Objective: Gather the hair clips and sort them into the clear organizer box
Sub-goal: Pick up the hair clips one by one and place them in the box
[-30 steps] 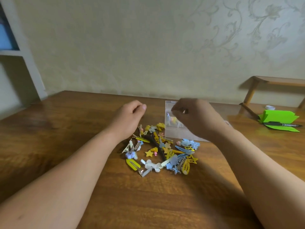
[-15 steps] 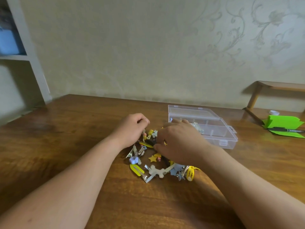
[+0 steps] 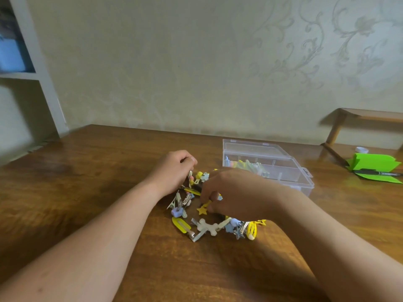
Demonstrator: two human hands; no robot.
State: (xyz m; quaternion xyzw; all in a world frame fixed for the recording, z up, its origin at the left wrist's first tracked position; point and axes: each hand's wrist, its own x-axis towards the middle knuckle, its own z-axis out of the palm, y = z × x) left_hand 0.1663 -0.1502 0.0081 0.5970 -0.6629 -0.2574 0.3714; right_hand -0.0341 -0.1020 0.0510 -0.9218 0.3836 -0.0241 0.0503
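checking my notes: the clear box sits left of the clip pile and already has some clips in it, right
Not quite: the clear box sits to the right of the clip pile, not the left, as the head view shows. It does already have some clips in it.

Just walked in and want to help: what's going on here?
A person is sorting hair clips. The right hand pinches a yellow star clip at the pile of clips on the table. The left hand rests curled at the pile's far edge; whether it holds a clip is unclear. The clear organizer box sits behind the pile, with a few clips already inside.
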